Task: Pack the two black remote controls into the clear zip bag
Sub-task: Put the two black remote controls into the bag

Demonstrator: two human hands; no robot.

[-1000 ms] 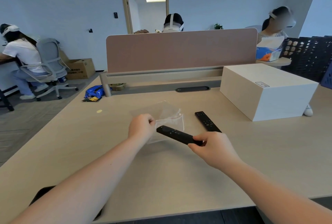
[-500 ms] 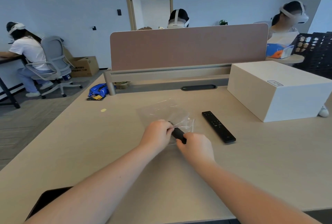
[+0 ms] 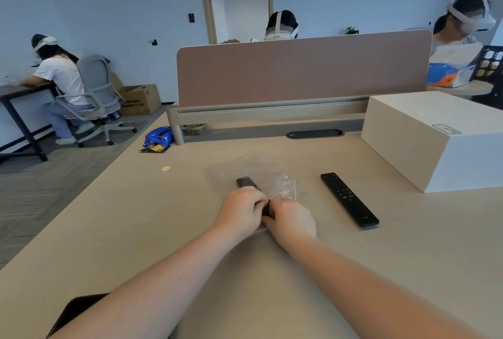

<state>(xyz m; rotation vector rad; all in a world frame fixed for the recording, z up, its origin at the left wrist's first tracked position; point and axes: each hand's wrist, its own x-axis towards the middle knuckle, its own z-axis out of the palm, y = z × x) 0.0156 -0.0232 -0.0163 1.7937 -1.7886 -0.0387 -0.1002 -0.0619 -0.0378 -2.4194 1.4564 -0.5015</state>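
A clear zip bag (image 3: 253,172) with a red strip at its mouth lies flat on the beige desk (image 3: 136,216). One black remote control (image 3: 246,183) is partly inside it, its far end showing through the plastic. My left hand (image 3: 239,212) pinches the bag's mouth. My right hand (image 3: 291,220) grips the near end of that remote, right against the left hand. The second black remote control (image 3: 348,199) lies on the desk to the right, untouched.
A large white box (image 3: 435,140) stands at the right. A pink divider panel (image 3: 302,69) runs across the back of the desk. A blue snack packet (image 3: 158,137) lies at the far left edge. A dark flat object (image 3: 73,311) sits near the front edge.
My right hand has carried the first remote leftward and slid it into the bag's mouth, deeper with each frame. My left hand stayed on the bag. The second remote has not moved.
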